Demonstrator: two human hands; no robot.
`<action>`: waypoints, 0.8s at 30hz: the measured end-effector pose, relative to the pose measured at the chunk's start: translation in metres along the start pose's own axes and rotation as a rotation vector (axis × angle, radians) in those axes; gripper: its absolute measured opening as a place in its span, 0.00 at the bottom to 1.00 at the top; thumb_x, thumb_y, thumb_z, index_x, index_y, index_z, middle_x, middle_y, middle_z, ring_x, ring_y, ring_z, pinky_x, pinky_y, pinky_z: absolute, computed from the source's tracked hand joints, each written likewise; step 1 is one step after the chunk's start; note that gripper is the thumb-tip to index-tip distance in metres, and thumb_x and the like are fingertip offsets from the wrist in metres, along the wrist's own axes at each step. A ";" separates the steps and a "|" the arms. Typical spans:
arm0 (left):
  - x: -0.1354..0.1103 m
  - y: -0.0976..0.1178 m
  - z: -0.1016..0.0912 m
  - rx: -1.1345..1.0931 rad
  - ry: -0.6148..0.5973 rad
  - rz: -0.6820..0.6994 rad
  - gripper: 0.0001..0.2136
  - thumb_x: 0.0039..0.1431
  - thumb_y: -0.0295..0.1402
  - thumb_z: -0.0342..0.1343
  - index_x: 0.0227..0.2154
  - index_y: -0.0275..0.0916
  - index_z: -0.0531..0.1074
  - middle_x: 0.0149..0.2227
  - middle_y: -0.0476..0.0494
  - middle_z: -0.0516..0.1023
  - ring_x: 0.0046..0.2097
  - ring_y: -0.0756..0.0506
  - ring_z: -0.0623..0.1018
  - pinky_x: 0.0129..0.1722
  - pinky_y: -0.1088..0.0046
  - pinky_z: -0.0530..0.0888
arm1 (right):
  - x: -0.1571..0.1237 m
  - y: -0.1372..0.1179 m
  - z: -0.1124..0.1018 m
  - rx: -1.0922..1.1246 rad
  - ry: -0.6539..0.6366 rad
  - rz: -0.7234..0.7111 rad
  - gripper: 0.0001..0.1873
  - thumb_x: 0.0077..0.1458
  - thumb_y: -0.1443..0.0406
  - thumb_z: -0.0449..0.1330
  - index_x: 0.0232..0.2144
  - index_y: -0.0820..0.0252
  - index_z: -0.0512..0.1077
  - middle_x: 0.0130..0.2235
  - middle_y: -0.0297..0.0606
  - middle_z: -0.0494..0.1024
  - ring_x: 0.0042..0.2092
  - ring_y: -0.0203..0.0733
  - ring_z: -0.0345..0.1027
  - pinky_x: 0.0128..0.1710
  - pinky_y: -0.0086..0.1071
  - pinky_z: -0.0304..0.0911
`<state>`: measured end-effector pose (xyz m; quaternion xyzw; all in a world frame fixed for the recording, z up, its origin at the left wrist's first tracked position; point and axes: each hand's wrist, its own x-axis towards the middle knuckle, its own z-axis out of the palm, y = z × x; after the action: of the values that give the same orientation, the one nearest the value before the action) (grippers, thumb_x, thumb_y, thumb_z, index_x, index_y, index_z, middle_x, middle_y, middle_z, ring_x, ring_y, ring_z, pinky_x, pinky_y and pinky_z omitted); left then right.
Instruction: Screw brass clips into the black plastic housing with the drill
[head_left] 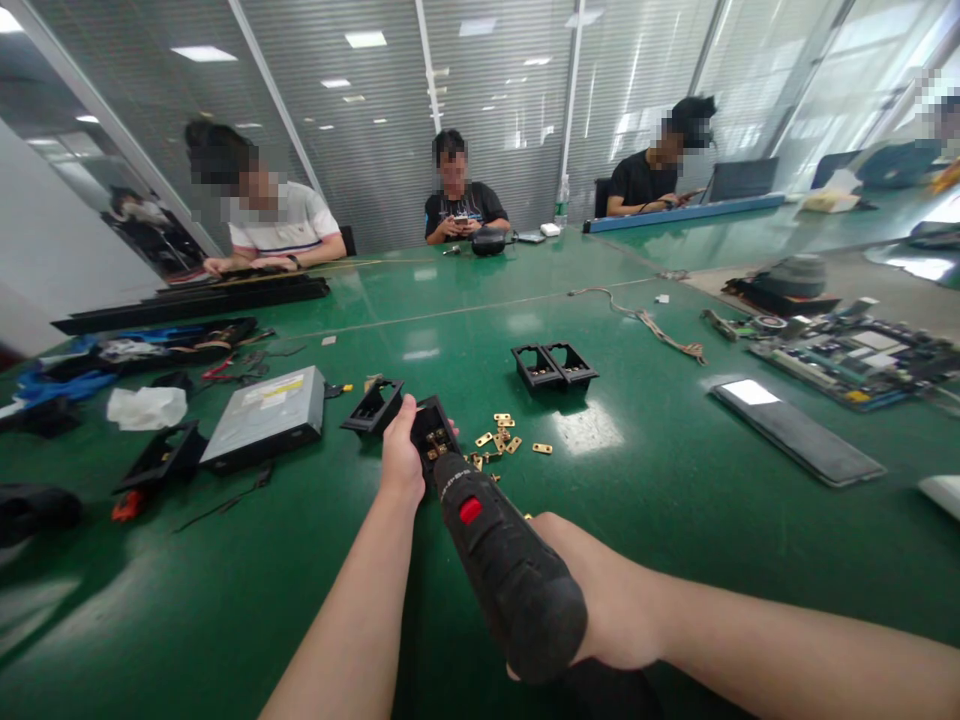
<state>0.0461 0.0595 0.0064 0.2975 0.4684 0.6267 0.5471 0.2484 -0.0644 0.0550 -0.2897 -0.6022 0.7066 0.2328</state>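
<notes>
My left hand (405,458) grips a black plastic frame (429,418) with brass pieces inside it, thumb on its near edge. In my right hand (592,580) is a black cordless drill (510,570) with a red switch on top. Its front end reaches the frame's brass pieces; the bit's tip is hidden behind the drill body. Small brass plates (504,438) lie scattered just right of the frame. Another black frame (375,408) stands to the left of my left hand. A pair of joined black frames (553,368) sits farther back.
On the left are a metal disc drive (266,415), another black frame (161,455), white tissue (147,407) and tangled cables. A dark flat device (796,432), a circuit board (862,355) and a cable (652,325) lie right. Several people sit around the green table (420,310).
</notes>
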 end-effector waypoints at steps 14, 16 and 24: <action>-0.001 -0.001 0.001 0.022 0.005 0.021 0.19 0.50 0.48 0.65 0.33 0.35 0.73 0.24 0.42 0.80 0.24 0.42 0.80 0.21 0.70 0.74 | 0.000 -0.003 0.000 0.003 -0.016 -0.061 0.16 0.36 0.66 0.76 0.19 0.64 0.71 0.23 0.31 0.73 0.26 0.34 0.64 0.28 0.28 0.63; -0.002 0.000 0.002 0.027 0.009 0.024 0.19 0.49 0.48 0.65 0.33 0.35 0.73 0.24 0.42 0.80 0.24 0.42 0.80 0.21 0.70 0.74 | 0.000 -0.003 0.000 0.017 -0.013 -0.055 0.16 0.36 0.67 0.76 0.19 0.64 0.71 0.23 0.31 0.73 0.26 0.35 0.64 0.28 0.28 0.63; -0.001 -0.001 0.001 0.012 0.024 -0.007 0.20 0.50 0.48 0.65 0.34 0.35 0.73 0.24 0.42 0.80 0.23 0.43 0.80 0.22 0.69 0.75 | 0.000 -0.005 0.003 0.008 -0.009 -0.034 0.17 0.35 0.65 0.76 0.21 0.64 0.71 0.23 0.31 0.74 0.26 0.35 0.64 0.28 0.29 0.65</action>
<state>0.0477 0.0587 0.0062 0.2915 0.4797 0.6254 0.5420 0.2462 -0.0652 0.0600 -0.2756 -0.6051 0.7063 0.2432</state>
